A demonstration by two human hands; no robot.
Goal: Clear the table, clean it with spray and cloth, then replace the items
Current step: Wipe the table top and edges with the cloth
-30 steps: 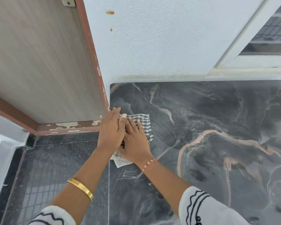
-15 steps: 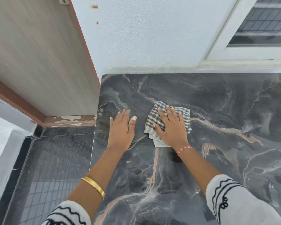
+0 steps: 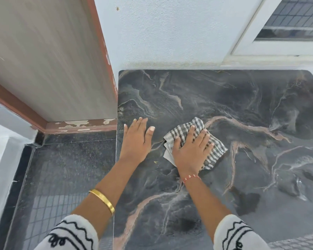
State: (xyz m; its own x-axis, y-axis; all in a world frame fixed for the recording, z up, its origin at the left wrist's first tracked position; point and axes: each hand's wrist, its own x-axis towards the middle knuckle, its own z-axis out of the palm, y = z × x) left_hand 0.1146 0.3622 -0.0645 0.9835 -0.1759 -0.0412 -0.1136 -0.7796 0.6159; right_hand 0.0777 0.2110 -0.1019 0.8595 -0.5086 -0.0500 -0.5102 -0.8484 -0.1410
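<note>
The table (image 3: 233, 98) has a dark marble top with pale pink veins, and nothing stands on it. A crumpled black-and-white checked cloth (image 3: 215, 150) lies near its middle left. My right hand (image 3: 190, 150) presses flat on the cloth, fingers spread over it. My left hand (image 3: 136, 139) rests palm down on the bare marble near the table's left edge, fingers apart, holding nothing. A gap of marble separates the two hands.
A wooden door (image 3: 49, 56) with a reddish frame stands open at the left, touching the table's back left corner. A white wall (image 3: 170, 29) and a window frame (image 3: 260, 38) run behind the table. Dark floor tiles (image 3: 61, 168) lie to the left.
My right hand has slid the cloth from the table's left edge toward the middle. My left hand has come off the cloth and now lies flat on the marble.
</note>
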